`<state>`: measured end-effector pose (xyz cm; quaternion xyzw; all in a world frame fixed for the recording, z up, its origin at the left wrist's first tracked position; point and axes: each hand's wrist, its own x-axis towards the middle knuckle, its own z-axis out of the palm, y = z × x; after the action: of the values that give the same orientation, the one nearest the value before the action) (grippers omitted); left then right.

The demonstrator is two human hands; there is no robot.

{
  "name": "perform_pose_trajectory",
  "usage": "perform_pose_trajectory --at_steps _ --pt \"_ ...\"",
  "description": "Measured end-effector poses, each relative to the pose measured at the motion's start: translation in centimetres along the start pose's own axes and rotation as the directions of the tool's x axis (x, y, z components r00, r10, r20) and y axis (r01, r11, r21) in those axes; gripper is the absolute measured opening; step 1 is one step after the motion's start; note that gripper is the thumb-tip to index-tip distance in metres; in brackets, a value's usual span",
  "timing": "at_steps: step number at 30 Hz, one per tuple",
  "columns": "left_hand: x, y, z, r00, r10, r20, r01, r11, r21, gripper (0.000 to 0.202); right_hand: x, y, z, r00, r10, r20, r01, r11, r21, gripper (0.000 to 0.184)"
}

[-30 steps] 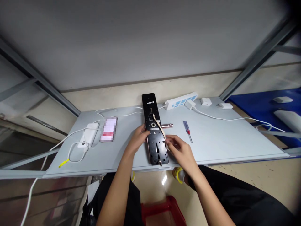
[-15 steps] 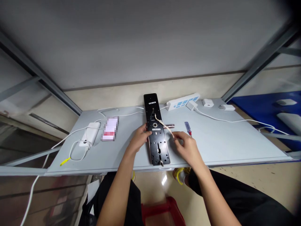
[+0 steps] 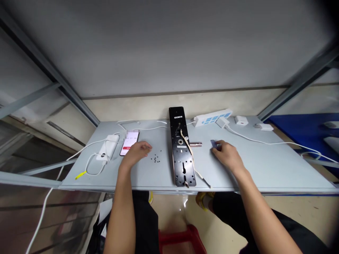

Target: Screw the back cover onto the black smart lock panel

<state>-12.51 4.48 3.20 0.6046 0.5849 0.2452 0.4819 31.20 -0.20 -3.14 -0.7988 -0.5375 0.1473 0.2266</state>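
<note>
A long black lock panel [image 3: 182,155] lies lengthwise in the middle of the grey table [image 3: 265,165], holes facing up. A beige ribbon cable [image 3: 194,165] runs from it to the table's front edge. A metal spindle [image 3: 196,144] sticks out on its right. My right hand [image 3: 229,157] lies right of the panel, fingers closed round a screwdriver whose blue handle end [image 3: 213,143] pokes out. My left hand [image 3: 137,152] rests palm down left of the panel with fingers loose, holding nothing. It lies between a phone [image 3: 129,140] and several small dark screws [image 3: 156,159].
A white power bank [image 3: 109,150] with looped cables and a yellow-tipped lead [image 3: 80,174] lies at the left. At the back right are a power strip [image 3: 213,117] and two white chargers [image 3: 241,120]. A blue surface [image 3: 304,130] adjoins on the right. A red stool [image 3: 182,238] stands below.
Both hands have left the panel. The right let go of the ribbon cable and moved right onto the screwdriver. The left moved left toward the phone, uncovering the screws.
</note>
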Motion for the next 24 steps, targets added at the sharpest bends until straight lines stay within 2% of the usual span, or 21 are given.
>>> perform_pose_trajectory --at_steps 3,5,6,8,10,11,14,16,18,20,24 --pt "0.1 -0.4 0.6 1.0 -0.006 0.014 0.004 0.991 0.13 0.014 0.8 -0.7 -1.6 0.999 0.02 0.028 -0.022 0.997 0.074 0.05" --pt "0.1 -0.6 1.1 1.0 -0.017 -0.011 0.019 0.977 0.212 0.008 0.4 -2.1 -3.0 0.999 -0.011 0.048 0.003 0.987 0.163 0.051" --pt "0.1 -0.6 1.3 0.999 -0.022 -0.027 0.028 0.969 0.244 0.007 -0.1 -3.1 -3.5 0.998 -0.061 0.02 0.051 0.942 0.332 0.048" --pt "0.1 -0.7 1.7 0.999 -0.025 -0.048 0.038 0.957 0.286 0.007 -1.7 -6.1 -4.1 0.988 -0.147 -0.054 0.149 0.772 0.618 0.047" --pt "0.1 -0.9 2.1 0.999 -0.022 -0.045 0.034 0.955 0.296 0.007 -3.4 -9.7 -3.6 0.967 -0.221 -0.128 0.243 0.642 0.727 0.051" --pt "0.1 -0.9 2.2 0.999 -0.022 -0.039 0.032 0.957 0.29 0.008 -4.2 -11.6 -3.0 0.948 -0.273 -0.166 0.303 0.61 0.732 0.052" --pt "0.4 -1.4 2.4 0.997 0.018 -0.075 0.002 0.967 0.256 0.016 -5.1 -16.0 0.0 0.849 -0.476 -0.231 0.512 0.628 0.586 0.046" --pt "0.5 -2.0 2.2 0.99 0.062 -0.125 -0.03 0.969 0.244 0.018 -4.6 -17.7 2.1 0.787 -0.572 -0.231 0.604 0.638 0.478 0.042" --pt "0.6 -2.5 1.9 0.985 0.083 -0.15 -0.045 0.968 0.245 0.018 -3.6 -18.4 3.7 0.742 -0.647 -0.177 0.656 0.646 0.39 0.039" --pt "0.7 -2.9 1.6 0.987 0.08 -0.137 -0.043 0.965 0.258 0.016 -2.8 -18.6 4.7 0.725 -0.673 -0.146 0.678 0.66 0.324 0.037" --pt "0.5 -3.2 1.2 0.991 0.084 -0.102 -0.051 0.956 0.288 0.015 -2.1 -18.5 5.6 0.725 -0.674 -0.14 0.684 0.683 0.255 0.036"
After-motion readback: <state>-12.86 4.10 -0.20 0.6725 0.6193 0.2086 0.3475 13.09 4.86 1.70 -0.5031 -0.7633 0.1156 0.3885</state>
